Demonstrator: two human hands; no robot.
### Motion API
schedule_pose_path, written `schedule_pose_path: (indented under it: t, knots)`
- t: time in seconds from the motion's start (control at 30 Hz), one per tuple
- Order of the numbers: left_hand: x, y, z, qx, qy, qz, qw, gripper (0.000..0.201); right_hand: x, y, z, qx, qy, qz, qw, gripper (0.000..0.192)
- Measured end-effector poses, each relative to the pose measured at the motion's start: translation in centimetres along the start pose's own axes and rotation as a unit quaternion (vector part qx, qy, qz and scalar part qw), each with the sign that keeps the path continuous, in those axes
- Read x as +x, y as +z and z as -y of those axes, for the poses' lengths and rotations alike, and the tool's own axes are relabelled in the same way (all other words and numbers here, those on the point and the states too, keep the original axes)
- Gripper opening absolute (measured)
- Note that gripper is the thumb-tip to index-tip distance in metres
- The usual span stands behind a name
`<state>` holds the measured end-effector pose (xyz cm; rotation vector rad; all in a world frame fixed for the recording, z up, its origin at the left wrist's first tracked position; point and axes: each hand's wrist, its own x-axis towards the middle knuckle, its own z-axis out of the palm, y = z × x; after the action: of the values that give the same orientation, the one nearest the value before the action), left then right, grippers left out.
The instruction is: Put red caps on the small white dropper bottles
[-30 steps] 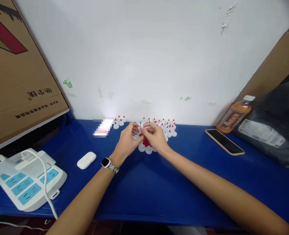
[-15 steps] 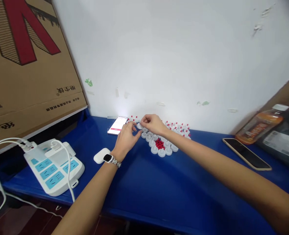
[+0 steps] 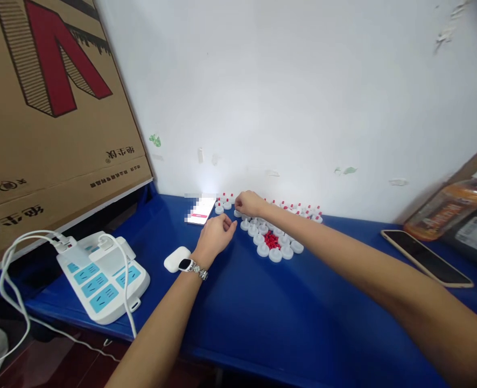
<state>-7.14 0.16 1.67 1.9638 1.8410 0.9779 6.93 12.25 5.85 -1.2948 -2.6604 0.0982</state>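
My right hand (image 3: 250, 203) is shut, its fingertips pinched together over a white nozzle cap (image 3: 237, 213) at the left end of the rows. Closer to me, my left hand (image 3: 218, 233) has its fingers curled in towards the thumb; what they hold, if anything, is hidden. White nozzle caps (image 3: 275, 254) without tips lie around a heap of small red tips (image 3: 272, 240). Beyond my right forearm stand caps with red tips (image 3: 318, 217), partly covered by the arm. Several more red-tipped caps (image 3: 219, 208) stand beside a lit phone (image 3: 201, 210).
A white earbud case (image 3: 176, 259) lies by my left wrist on the blue table (image 3: 271, 318). A power strip (image 3: 101, 291) with white cables sits at the left, before a large cardboard box (image 3: 69, 151). At right are a dark phone (image 3: 426, 257) and a drink bottle (image 3: 450, 210).
My left hand has drawn back from the caps towards me, its fingers more curled. My right hand has shifted slightly left. The view has turned a little to the left.
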Motion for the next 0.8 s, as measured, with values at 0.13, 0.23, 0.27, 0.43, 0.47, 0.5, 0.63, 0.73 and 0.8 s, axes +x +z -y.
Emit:
schedule_pose_path:
  t: [0.13,0.23,0.27,0.43,0.47,0.5,0.63,0.73,0.8]
  knots:
    - [0.3,0.7,0.8,0.006,-0.001,0.035,0.999,0.023,0.0,-0.2,-0.8,-0.023,0.018,0.006,1.000,0.016]
    - [0.5,0.9,1.1,0.009,0.000,0.045,0.999,0.020,0.3,-0.3,-0.8,-0.032,0.032,-0.013,0.999,0.024]
    - [0.5,0.9,1.1,0.009,-0.001,0.045,0.999,0.020,0.6,-0.2,-0.6,-0.035,0.037,-0.026,0.998,0.027]
    - [0.3,0.7,1.0,-0.004,0.005,0.042,0.999,0.021,2.8,0.8,1.0,-0.015,0.067,-0.060,0.996,0.029]
    - [0.3,0.7,1.0,-0.007,0.006,0.042,0.999,0.021,3.1,1.2,1.2,-0.006,0.072,-0.061,0.996,0.027]
    - [0.3,0.7,1.0,-0.009,0.006,0.043,0.999,0.022,3.4,1.5,1.4,0.000,0.076,-0.062,0.995,0.025]
    - [0.4,0.7,1.1,-0.013,0.007,0.044,0.999,0.023,3.3,2.0,1.4,0.030,0.081,-0.098,0.991,0.024]
    - [0.5,0.6,1.0,-0.011,0.015,0.035,0.999,0.027,2.1,1.4,1.1,0.071,0.071,-0.162,0.982,0.022]
    - [0.5,0.4,0.8,-0.012,0.022,0.023,0.999,0.028,0.5,0.5,0.9,0.115,0.045,-0.205,0.971,0.020]
